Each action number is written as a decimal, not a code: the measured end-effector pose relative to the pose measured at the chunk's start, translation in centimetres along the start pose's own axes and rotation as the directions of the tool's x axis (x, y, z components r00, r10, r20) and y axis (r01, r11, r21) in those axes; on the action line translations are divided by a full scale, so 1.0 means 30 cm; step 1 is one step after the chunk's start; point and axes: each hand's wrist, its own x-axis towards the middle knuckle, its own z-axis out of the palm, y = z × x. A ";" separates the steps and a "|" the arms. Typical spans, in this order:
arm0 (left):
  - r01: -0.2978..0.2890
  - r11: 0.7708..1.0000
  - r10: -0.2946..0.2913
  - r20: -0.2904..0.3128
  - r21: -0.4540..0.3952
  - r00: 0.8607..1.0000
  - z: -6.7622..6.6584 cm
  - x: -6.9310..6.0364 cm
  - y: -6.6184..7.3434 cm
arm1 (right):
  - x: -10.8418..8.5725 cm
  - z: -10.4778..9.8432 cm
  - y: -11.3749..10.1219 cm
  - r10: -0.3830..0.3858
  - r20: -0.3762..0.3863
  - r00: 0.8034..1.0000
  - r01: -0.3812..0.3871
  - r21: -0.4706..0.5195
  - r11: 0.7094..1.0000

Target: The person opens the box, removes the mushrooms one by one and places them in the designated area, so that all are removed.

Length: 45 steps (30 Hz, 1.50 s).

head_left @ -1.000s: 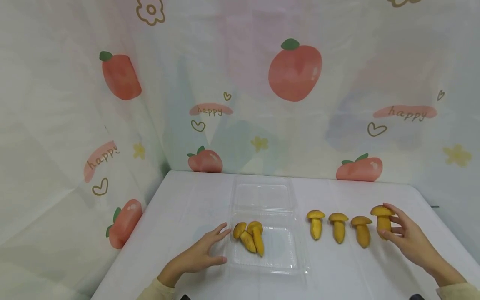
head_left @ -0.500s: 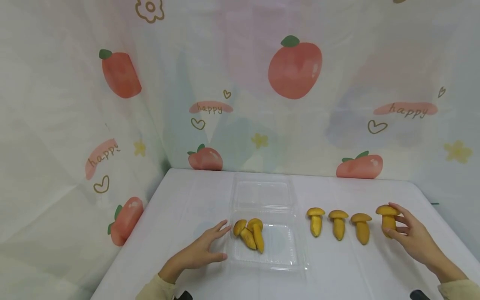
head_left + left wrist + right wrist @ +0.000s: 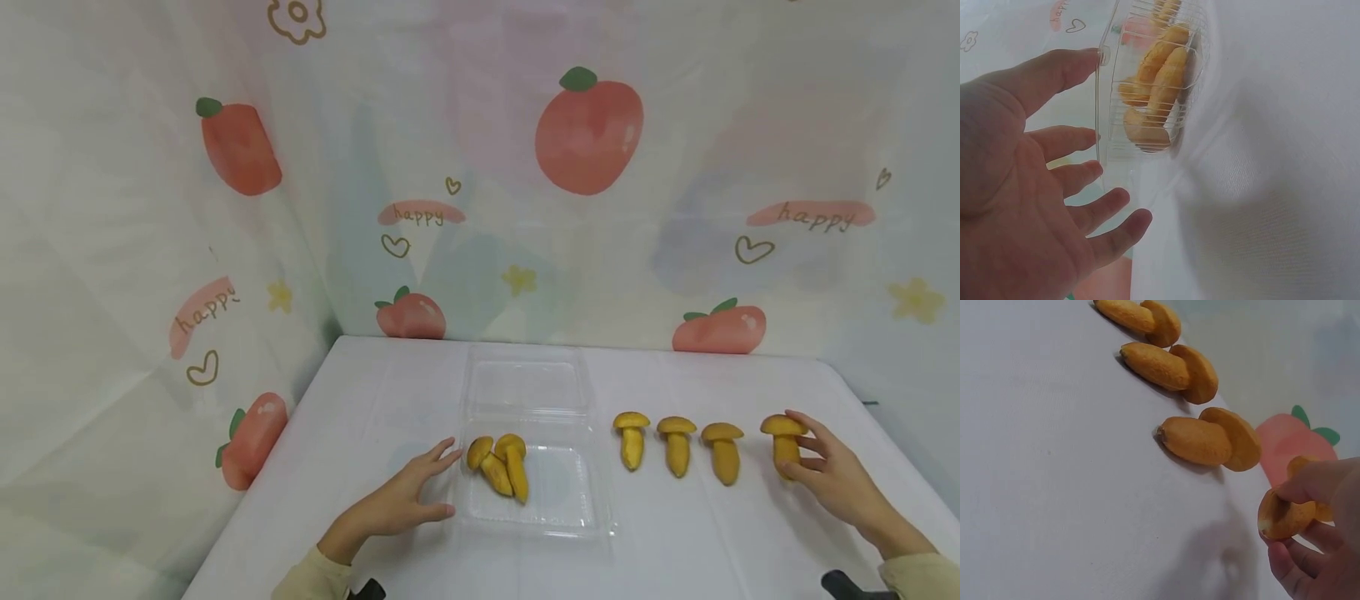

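Note:
My right hand (image 3: 840, 481) grips a yellow-brown mushroom (image 3: 786, 446) by its stem, thumb on the near side and fingers behind, at the right end of a row. To its left, three more mushrooms lie apart on the table: one close by (image 3: 723, 454), a middle one (image 3: 677, 447) and a far one (image 3: 632, 442). A clear plastic box (image 3: 562, 492) stands with its lid folded back, holding two mushrooms (image 3: 516, 468). Beside its left wall is my left hand (image 3: 397, 502), fingers spread; in the left wrist view thumb and fingertips reach the box's rim (image 3: 1102, 112).
The white-covered table (image 3: 390, 383) meets a printed cloth backdrop (image 3: 480, 267) behind and another cloth wall at the left. The box's open lid (image 3: 528, 387) lies toward the back of the table.
My right hand has moved slightly to the right with its mushroom, widening the gap to the row. The left hand stays by the box. The head view tilts down slightly at first.

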 end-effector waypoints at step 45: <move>0.013 1.000 -0.013 0.000 -0.007 1.000 -0.006 0.003 0.000 | 0.020 0.040 0.028 0.071 0.117 0.991 -0.057 -0.122 0.991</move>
